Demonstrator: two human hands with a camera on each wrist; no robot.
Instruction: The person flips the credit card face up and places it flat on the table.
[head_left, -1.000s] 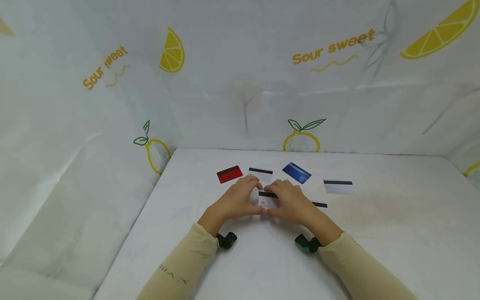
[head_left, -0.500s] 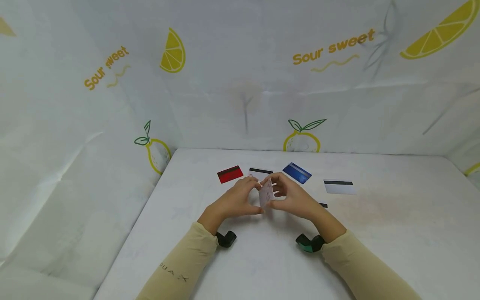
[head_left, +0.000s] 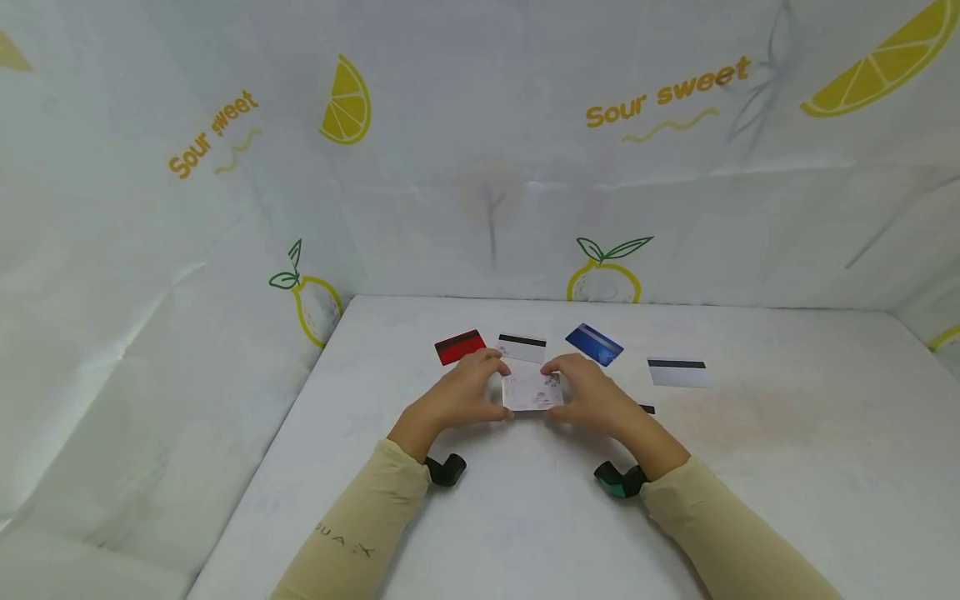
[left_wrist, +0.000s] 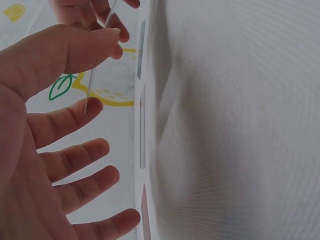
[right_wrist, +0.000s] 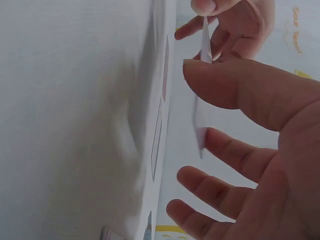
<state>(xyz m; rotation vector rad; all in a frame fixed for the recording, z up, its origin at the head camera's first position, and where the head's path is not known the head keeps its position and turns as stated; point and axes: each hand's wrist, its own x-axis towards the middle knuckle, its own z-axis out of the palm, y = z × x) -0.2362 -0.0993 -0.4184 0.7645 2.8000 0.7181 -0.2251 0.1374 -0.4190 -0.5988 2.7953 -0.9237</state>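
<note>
A pale card with a small printed picture [head_left: 531, 392] is held level between the two hands in the head view. On its left edge, the left hand [head_left: 461, 393] pinches it between thumb and index finger, the other fingers spread apart. The right hand [head_left: 592, 399] grips the right edge the same way. Both wrist views show the card edge-on as a thin line, lifted off the table. Behind the hands lies a white card with a black stripe [head_left: 531, 348]. A red card [head_left: 453, 348] lies left of it, a blue card [head_left: 595, 344] to its right.
The white table [head_left: 780, 467] meets a lemon-printed backdrop [head_left: 465, 150]. Another white striped card [head_left: 679, 373] lies right of the blue one. The black stripe of one more card [head_left: 647, 409] shows beside the right wrist, mostly hidden. Dark wrist mounts [head_left: 447, 471] sit below the wrists.
The card was lifted from the table and turned over, from its striped side to its printed side. The right hand tilted it up first; now both hands hold it, slightly farther apart.
</note>
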